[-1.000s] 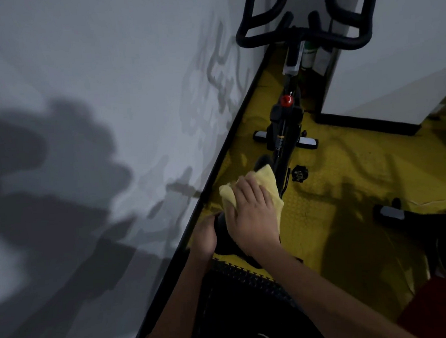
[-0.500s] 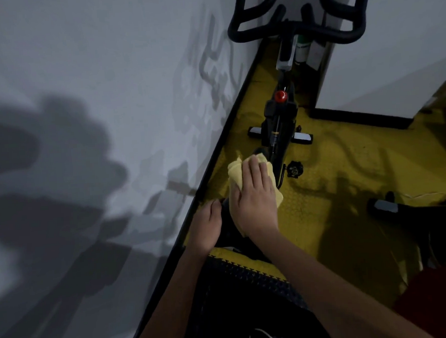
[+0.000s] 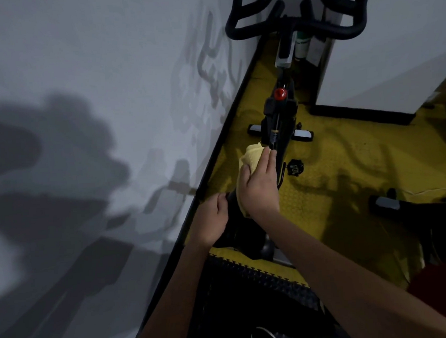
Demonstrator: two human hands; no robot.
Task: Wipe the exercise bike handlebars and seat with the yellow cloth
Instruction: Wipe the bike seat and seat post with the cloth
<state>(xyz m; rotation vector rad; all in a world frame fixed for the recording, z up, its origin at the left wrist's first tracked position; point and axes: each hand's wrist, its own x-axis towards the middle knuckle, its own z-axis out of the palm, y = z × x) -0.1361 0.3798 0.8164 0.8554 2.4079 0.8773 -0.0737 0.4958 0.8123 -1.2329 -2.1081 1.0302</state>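
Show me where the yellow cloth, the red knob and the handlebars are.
yellow cloth (image 3: 251,155): head view, on the bunched fold showing beyond the fingers.
red knob (image 3: 280,94): head view, on the middle of its round cap.
handlebars (image 3: 296,23): head view, on the central crossbar.

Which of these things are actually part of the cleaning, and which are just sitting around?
In the job: yellow cloth, seat, handlebars, right hand, left hand.

Just around: red knob, pedal, bottle.
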